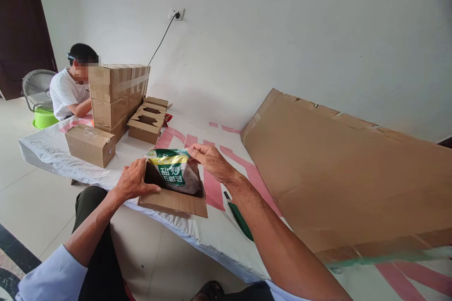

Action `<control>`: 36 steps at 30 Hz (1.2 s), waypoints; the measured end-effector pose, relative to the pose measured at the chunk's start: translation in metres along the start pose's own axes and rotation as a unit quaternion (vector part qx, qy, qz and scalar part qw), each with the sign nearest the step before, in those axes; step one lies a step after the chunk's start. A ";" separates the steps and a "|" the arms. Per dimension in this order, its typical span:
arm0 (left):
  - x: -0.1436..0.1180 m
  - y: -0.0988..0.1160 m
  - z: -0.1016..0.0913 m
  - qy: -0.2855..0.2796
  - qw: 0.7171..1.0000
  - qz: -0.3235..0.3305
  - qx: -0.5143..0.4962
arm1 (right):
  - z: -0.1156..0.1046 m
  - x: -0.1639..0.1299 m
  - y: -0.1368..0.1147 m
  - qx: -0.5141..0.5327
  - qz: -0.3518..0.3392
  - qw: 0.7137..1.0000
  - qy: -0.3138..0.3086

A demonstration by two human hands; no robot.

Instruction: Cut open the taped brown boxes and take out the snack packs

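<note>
Low over the table edge (197,237), left hand (134,181) gripping open carton (173,200) by its wall; right hand (212,160) pinching green snack bag (174,171), half inside.

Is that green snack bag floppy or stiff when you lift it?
Probably floppy: the green snack bag sags into the open box while the right hand pinches its top. Its shiny film looks slippery. It seems light.

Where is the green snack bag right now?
The green snack bag sits partly inside the open cardboard box, low centre, between the left hand and right hand.
</note>
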State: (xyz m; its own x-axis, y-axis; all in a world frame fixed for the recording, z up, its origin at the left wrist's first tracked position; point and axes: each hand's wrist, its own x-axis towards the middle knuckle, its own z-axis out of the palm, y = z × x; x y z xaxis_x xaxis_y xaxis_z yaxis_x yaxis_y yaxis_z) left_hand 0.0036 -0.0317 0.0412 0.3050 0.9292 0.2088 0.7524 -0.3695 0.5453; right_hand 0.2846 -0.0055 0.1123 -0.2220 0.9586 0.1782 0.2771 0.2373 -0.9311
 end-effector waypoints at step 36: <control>0.083 0.020 -0.020 -0.120 0.866 0.043 -0.484 | 0.056 0.000 0.038 0.313 -0.020 0.943 0.114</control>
State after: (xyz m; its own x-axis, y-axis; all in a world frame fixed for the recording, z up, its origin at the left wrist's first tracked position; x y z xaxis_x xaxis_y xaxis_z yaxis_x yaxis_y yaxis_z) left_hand 0.0321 0.0379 0.0861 0.5359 0.8268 0.1709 -0.0848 -0.1487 0.9852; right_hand 0.2432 -0.0050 0.0593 0.0066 0.9767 0.2143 -0.3484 0.2031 -0.9151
